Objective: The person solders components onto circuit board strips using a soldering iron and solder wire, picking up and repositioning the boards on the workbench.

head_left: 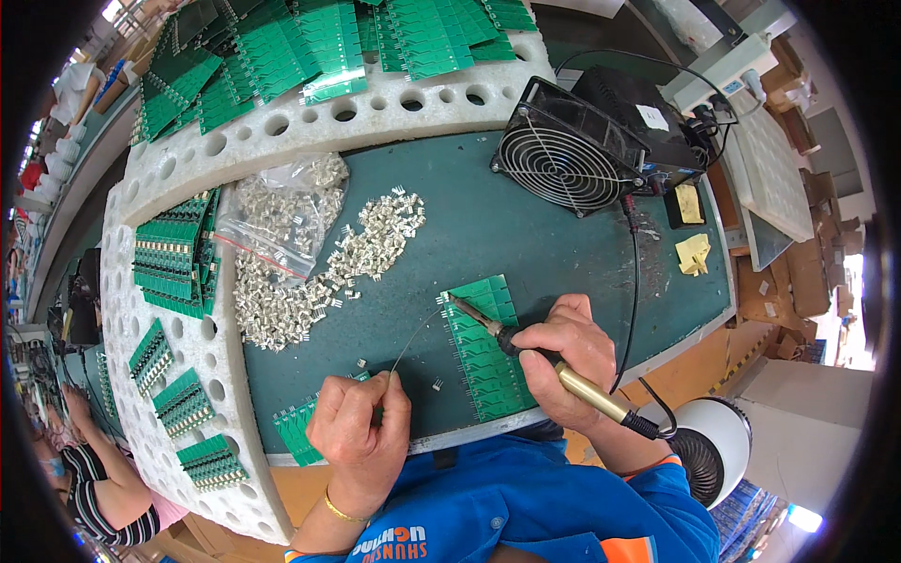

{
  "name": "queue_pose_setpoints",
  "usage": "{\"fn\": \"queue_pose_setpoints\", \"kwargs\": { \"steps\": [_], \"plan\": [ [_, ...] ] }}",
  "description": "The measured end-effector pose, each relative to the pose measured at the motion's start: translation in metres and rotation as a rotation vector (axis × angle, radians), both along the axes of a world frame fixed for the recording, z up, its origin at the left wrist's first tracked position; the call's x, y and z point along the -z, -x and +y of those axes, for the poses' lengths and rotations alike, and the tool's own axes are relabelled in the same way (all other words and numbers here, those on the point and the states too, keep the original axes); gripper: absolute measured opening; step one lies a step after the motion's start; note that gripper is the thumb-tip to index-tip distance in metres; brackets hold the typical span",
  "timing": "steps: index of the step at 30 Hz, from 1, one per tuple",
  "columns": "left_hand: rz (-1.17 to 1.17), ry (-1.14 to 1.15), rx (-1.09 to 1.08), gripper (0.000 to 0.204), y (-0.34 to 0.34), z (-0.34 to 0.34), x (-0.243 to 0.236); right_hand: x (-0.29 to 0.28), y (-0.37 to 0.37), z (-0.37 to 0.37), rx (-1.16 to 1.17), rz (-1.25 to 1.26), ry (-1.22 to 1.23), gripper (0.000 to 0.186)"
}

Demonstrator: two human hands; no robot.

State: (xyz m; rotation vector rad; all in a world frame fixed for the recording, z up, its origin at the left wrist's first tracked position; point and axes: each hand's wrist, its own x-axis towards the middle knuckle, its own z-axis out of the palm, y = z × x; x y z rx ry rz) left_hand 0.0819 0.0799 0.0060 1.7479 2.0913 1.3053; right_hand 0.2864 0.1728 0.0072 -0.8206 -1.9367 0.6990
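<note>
A green circuit board panel with a row of pins along its left edge lies on the green mat in front of me. My right hand is closed round a soldering iron with a black and gold handle, its tip at the panel's upper left corner. Between thumb and fingers of my left hand is a thin solder wire, whose far end reaches close to the iron tip. Partly under that hand lies another green board. Two loose metal connectors sit between the boards.
A pile of small metal connectors lies beside a plastic bag of more. White perforated foam borders the mat, carrying green boards. A black fan stands far right, near a yellow sponge. Another person sits at left.
</note>
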Motion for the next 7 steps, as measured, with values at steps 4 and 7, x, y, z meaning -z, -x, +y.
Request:
{"fn": "queue_pose_setpoints", "kwargs": {
  "steps": [4, 7],
  "plan": [
    [0.0, 0.013, -0.009, 0.016, -0.0002, 0.0002, 0.0008, 0.0009, 0.0021, 0.0004, 0.01, 0.007, 0.005, 0.013],
    [-0.002, 0.023, -0.019, 0.013, -0.002, 0.0014, 0.0008, 0.001, 0.0022, 0.0008, 0.015, 0.006, 0.001, 0.015]
  ]
}}
